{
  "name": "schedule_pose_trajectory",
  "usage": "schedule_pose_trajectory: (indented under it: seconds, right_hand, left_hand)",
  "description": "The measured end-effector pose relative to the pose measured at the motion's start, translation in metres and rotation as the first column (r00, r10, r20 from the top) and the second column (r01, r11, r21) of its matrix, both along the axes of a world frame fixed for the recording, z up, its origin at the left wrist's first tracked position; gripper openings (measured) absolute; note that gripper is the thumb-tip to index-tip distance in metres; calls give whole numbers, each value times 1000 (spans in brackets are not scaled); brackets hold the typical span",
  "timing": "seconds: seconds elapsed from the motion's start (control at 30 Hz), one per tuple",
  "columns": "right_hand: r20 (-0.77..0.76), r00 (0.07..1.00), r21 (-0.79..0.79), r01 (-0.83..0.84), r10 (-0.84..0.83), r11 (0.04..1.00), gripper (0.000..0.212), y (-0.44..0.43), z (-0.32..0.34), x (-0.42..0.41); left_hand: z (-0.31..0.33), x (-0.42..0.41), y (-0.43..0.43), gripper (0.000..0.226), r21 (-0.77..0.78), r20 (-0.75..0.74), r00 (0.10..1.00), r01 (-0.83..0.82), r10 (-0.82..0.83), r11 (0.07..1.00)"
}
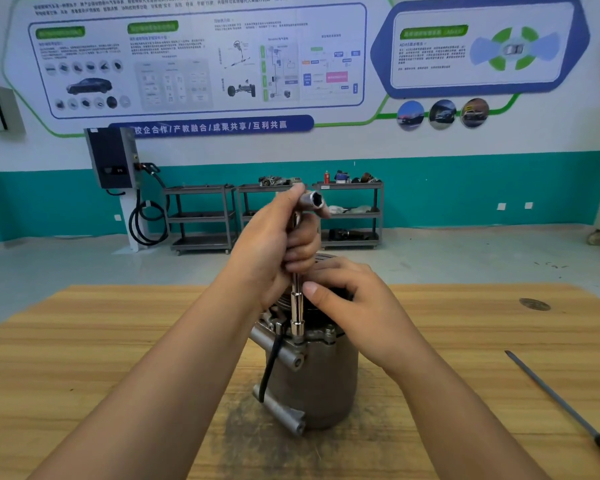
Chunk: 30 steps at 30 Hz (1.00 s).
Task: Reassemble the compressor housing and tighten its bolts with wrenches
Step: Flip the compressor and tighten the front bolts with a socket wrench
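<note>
A grey metal compressor housing (pixel 321 382) stands upright on the wooden table (pixel 118 358), with a black cable running down its left side. A chrome socket wrench (pixel 297 317) stands vertically with its lower socket seated on a bolt at the housing's top flange. My left hand (pixel 274 244) grips the wrench's upper shaft, and an open socket end (pixel 314 199) sticks out above the fingers. My right hand (pixel 347 299) rests on top of the housing, its thumb touching the wrench shaft. The housing's top face is mostly hidden by my hands.
A screwdriver (pixel 565 407) with a yellow handle lies on the table at the right. A round metal insert (pixel 534 304) sits in the tabletop at far right. Grey shelf carts (pixel 274 216) and a wall charger (pixel 113 157) stand against the far wall.
</note>
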State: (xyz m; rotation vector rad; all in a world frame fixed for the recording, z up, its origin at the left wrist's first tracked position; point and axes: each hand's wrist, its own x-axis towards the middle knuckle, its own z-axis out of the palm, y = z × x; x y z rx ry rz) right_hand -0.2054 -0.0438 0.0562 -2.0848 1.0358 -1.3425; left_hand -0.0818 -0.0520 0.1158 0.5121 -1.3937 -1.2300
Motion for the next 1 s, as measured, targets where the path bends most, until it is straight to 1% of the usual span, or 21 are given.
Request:
schedule_pose_trajectory:
  seconds: [0.03, 0.07, 0.1, 0.17, 0.23, 0.33, 0.37, 0.47, 0.53, 0.6, 0.67, 0.73, 0.8, 0.87, 1.0]
  right_hand:
    - [-21, 1000, 4, 21, -21, 1000, 12, 0, -1, 1]
    - [-38, 999, 5, 34, -33, 999, 13, 0, -1, 2]
    - [-52, 998, 1, 38, -38, 999, 14, 0, -1, 2]
    - [-67, 997, -1, 29, -29, 1000, 17, 0, -1, 3]
    - [-70, 997, 10, 17, -16, 1000, 20, 1, -1, 2]
    - [-55, 998, 25, -14, 16, 1000, 22, 2, 0, 0]
    - [-43, 999, 26, -30, 31, 999, 22, 2, 1, -1]
    - [-4, 998, 25, -62, 62, 998, 21, 3, 3, -4]
    - [14, 997, 23, -77, 77, 997, 21, 3, 4, -5]
    - [17, 997, 15, -79, 79, 997, 20, 3, 5, -5]
    - [-5, 998, 6, -65, 65, 998, 20, 2, 5, -6]
    - [-35, 999, -4, -41, 41, 999, 20, 2, 5, -6]
    - [-57, 998, -10, -19, 19, 1000, 20, 3, 5, -7]
    - [-75, 997, -10, 2, -3, 1000, 20, 3, 5, -8]
    - [-116, 991, -13, 64, -65, 998, 17, 5, 7, -10]
  left_hand:
    - [3, -2, 2, 40, -72, 106, 986, -122, 129, 990]
    - [7, -5, 5, 39, -174, 203, 941, -238, 271, 956]
    - [11, -8, 8, 36, -273, 265, 880, -323, 394, 906]
    - [16, -14, 13, 33, -389, 313, 794, -393, 521, 833]
    - [17, -19, 19, 38, -450, 328, 744, -419, 582, 789]
    - [14, -24, 25, 59, -453, 272, 721, -488, 637, 746]
    - [13, -25, 26, 61, -440, 238, 723, -515, 648, 736]
    - [9, -30, 22, 52, -395, 63, 724, -614, 687, 683]
    - [6, -33, 18, 52, -385, -10, 715, -648, 699, 657]
    - [4, -32, 15, 53, -391, -29, 738, -629, 674, 672]
    - [4, -26, 12, 48, -370, -23, 789, -577, 614, 728]
    - [7, -16, 7, 42, -347, 20, 840, -502, 542, 792]
    - [8, -5, 2, 42, -309, 55, 898, -400, 436, 863]
    - [10, 6, -1, 42, -249, 60, 950, -283, 306, 926]
    - [12, 23, -12, 39, -110, 25, 998, -60, 63, 992]
